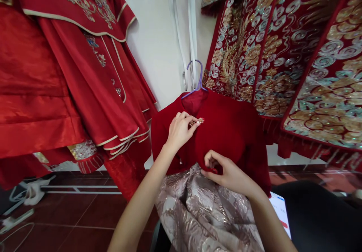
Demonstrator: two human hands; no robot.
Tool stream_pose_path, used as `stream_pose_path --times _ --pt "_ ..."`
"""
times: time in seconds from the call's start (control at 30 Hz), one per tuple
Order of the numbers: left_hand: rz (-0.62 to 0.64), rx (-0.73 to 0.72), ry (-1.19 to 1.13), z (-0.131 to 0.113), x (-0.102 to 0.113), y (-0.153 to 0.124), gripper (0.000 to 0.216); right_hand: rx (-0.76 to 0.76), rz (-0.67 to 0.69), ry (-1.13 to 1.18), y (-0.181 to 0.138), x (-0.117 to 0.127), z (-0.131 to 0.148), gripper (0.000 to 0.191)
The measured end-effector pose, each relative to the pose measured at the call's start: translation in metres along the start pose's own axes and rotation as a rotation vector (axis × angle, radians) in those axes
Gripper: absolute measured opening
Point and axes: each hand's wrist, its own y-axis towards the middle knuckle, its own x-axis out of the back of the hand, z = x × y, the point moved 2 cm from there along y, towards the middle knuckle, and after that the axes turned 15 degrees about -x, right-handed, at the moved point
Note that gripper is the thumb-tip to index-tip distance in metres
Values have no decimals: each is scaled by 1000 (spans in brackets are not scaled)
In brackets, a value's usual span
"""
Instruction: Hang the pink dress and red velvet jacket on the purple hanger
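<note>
Can see a short jacket [226,120] right under both hands, deep red with a soft, velvety look, hung on a purple hanger [201,72] just beyond the left hand [181,129] and open at the neck onto a smoother red lining. Can make out a small ornament [201,120] of gold and pearly beads at the left hand's fingertips, pinched between thumb and forefinger near the collar, and a pale drop [181,161] on the jacket front below that hand. Find the right hand [226,172] curled at the jacket's lower front edge, around a dark red knotted bit [215,170]; cannot tell whether gripping it or only hovering about it. Lose part of the ornament behind the left hand's fingers, some of the jacket behind both forearms, and the forearms themselves at the bottom of the view. Notice a silvery pink brocade cloth [209,206] below both hands, crossed by the right forearm and cut off at the lower end. See plain red garments [93,86] well left of the left hand, gold-embroidered garments [271,48] beyond the right hand, white poles [192,18] behind the hanger, and, beside the right forearm, a partly covered lit screen [279,210] next to a dark seat [316,214].
</note>
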Motion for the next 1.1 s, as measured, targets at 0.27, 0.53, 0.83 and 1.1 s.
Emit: stream_pose_path --times 0.27,0.53,0.83,1.1 --pt "-115 -66 22 4 -11 5 9 -57 -34 31 -3 21 -16 27" --pt "16 -208 293 -7 -1 9 25 5 -843 -39 38 52 13 47" --pt "-123 289 531 18 4 -14 68 -22 -1101 -454 99 42 43 84" --pt "-208 517 281 90 48 -32 55 -52 -1024 -549 55 144 2 66"
